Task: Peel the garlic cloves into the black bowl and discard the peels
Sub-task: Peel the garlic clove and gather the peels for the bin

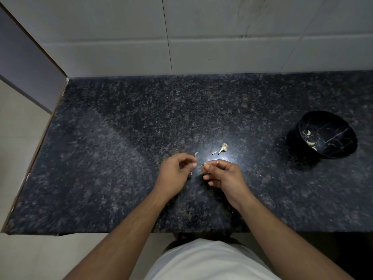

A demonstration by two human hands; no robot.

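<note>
My right hand [224,174] pinches a small garlic clove [204,164] between thumb and forefinger above the dark granite counter [121,138]. My left hand [177,172] is just to its left, fingers curled, pinching a thin strip of peel [196,154] that sticks up past the fingertips. A little pile of garlic scraps and peel [222,148] lies on the counter just beyond my hands. The black bowl [327,134] with white veins stands at the right, a few peeled cloves [308,138] inside it.
A white tiled wall [201,37] rises behind the counter. The counter's left edge [36,150] drops to a pale floor beside a grey panel. Its front edge runs just before my body.
</note>
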